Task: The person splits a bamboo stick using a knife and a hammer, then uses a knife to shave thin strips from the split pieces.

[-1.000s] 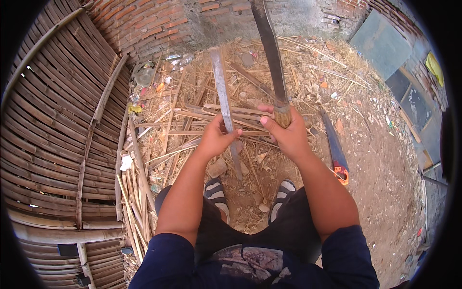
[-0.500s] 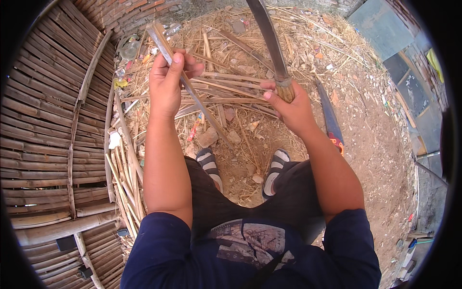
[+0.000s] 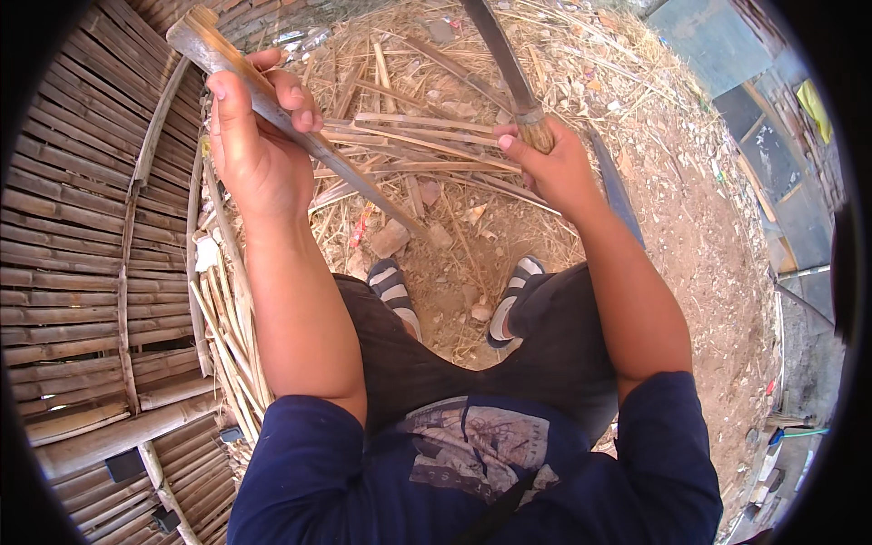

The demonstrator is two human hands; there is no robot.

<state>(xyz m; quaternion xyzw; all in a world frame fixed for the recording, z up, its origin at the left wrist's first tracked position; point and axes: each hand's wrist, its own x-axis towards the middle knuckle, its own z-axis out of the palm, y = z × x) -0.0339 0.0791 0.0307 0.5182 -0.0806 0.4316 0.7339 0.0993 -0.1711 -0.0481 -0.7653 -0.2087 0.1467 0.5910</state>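
Observation:
My left hand (image 3: 259, 145) is raised at the upper left, with a long split bamboo strip (image 3: 341, 163) lying between thumb and fingers. One end of the strip points up and left toward the brick wall; the other slants down over the ground ahead of my feet. In my right hand (image 3: 554, 168) is a machete, gripped by its worn handle (image 3: 536, 134). Its dark, curved blade (image 3: 499, 50) points away from me and runs out of the upper edge. Blade and strip are well apart. Below and between my hands lies a loose pile of bamboo strips (image 3: 422, 138).
A handsaw (image 3: 613, 186) lies on the ground, partly behind my right forearm. On the left stand a bamboo slat wall (image 3: 73, 232) and a bundle of thin strips (image 3: 227, 336). Grey panels (image 3: 727, 54) lean at the right. Stones, straw and litter cover the dirt around my sandalled feet (image 3: 392, 289).
My left hand has moved up and left, bringing the bamboo strip closer to me, and its fingers have loosened around it. The machete hand has shifted only slightly.

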